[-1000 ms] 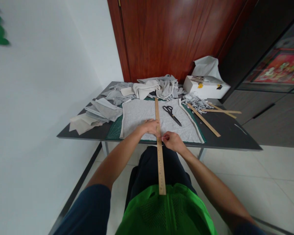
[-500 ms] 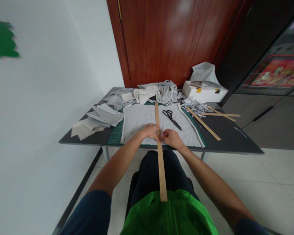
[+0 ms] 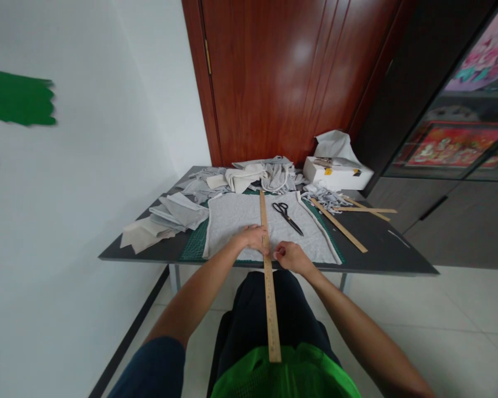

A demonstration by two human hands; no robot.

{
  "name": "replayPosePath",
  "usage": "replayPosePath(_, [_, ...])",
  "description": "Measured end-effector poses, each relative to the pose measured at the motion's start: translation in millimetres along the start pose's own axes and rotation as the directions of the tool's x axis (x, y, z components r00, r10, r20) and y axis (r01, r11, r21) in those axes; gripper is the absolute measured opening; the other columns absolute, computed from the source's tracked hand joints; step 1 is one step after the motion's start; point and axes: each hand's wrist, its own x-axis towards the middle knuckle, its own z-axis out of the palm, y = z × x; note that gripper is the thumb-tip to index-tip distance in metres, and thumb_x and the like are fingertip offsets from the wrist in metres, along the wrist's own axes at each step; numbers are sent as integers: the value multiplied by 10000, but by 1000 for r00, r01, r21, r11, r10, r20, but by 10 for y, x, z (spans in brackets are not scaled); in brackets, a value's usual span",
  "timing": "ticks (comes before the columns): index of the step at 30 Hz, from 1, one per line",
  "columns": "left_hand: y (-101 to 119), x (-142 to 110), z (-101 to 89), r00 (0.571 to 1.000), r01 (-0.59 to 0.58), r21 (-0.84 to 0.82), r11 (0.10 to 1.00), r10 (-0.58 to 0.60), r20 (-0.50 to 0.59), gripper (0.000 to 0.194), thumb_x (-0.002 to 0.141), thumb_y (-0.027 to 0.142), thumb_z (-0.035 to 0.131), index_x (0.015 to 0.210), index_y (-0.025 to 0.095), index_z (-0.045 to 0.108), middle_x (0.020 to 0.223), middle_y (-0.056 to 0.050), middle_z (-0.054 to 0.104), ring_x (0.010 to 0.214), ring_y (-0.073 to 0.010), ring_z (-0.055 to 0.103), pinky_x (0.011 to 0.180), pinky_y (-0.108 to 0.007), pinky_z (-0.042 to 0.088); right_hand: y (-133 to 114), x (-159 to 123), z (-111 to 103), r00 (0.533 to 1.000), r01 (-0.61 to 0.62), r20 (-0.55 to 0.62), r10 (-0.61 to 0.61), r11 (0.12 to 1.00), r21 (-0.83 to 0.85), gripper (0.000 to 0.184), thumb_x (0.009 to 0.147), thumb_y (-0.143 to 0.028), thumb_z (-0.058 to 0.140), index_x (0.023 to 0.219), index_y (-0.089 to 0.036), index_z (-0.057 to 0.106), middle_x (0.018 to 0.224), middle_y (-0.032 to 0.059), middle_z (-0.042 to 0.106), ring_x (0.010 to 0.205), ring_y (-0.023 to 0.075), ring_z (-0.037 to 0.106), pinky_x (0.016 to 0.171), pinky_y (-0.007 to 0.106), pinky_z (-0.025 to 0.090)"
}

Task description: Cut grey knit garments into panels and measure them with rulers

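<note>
A long wooden ruler [image 3: 270, 298] lies lengthwise over a pale grey cloth [image 3: 230, 215] and sticks out past the table's near edge above my lap. My left hand [image 3: 255, 239] rests on the ruler with fingers and thumb spread, pressing it against the cloth. Just right of the ruler, my right hand [image 3: 289, 255] is closed in a pinch low over the cloth. A small pale bit shows at its fingertips, too small to name. Black-handled scissors [image 3: 288, 218] lie shut on the cloth, beyond my right hand.
A green cutting mat [image 3: 193, 243] shows under the cloth. Folded cloth pieces [image 3: 170, 215] lie left; a heap of cloth [image 3: 249, 176] sits behind. At right are thin scraps [image 3: 323, 196], several wooden strips [image 3: 340, 226] and a white box [image 3: 336, 174]. The table edge [image 3: 390, 271] is near me.
The camera view has tilted, so the table appears lower in the picture. My hands, the ruler and the scissors keep nearly the same places on the cloth.
</note>
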Motion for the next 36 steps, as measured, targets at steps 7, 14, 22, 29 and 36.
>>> replayPosePath(7, [115, -64, -153, 999, 32, 34, 999, -31, -11, 615, 733, 660, 786, 1227, 301, 714, 1435, -59, 681, 1508, -340, 458, 1247, -475, 376, 119, 285, -80, 997, -19, -75, 26, 996, 88, 147, 949, -320, 695, 970, -187, 753, 868, 65, 813, 757, 176, 742, 672, 234, 477])
replayPosePath(14, [175, 215, -81, 931, 131, -78, 988, -149, -333, 297, 925, 359, 631, 1140, 213, 775, 1283, -105, 762, 1336, -292, 621, 1152, -410, 468, 409, 722, -143, 963, 4, -266, 35, 990, 142, 288, 949, -453, 649, 886, -189, 744, 802, 86, 801, 745, 209, 747, 664, 254, 491])
replayPosePath(22, [120, 744, -121, 848, 149, -223, 963, -240, -472, 356, 935, 232, 621, 1258, 191, 764, 1316, -100, 749, 1275, -255, 656, 1157, -348, 475, 1002, 1382, -648, 812, -227, -543, 212, 973, 39, 279, 944, -385, 638, 910, -145, 776, 987, 161, 816, 934, 279, 759, 802, 318, 524])
replayPosePath(29, [34, 1026, -100, 828, 197, -280, 940, -313, -465, 283, 940, 185, 604, 1154, 159, 786, 1239, -122, 753, 1238, -234, 674, 1140, -301, 477, 1355, 1784, -872, 760, -413, -530, 376, 909, 53, 368, 1014, -350, 536, 1027, -75, 781, 1035, 234, 793, 995, 318, 752, 846, 351, 527])
replayPosePath(36, [38, 990, -148, 788, 356, -322, 877, -467, -401, 303, 953, 187, 592, 1224, 102, 699, 1269, -183, 714, 1244, -273, 675, 1047, -314, 527, 1462, 2005, -918, 757, -511, -466, 457, 859, 11, 384, 1035, -337, 517, 1115, -77, 788, 1115, 247, 778, 1083, 334, 747, 908, 359, 535])
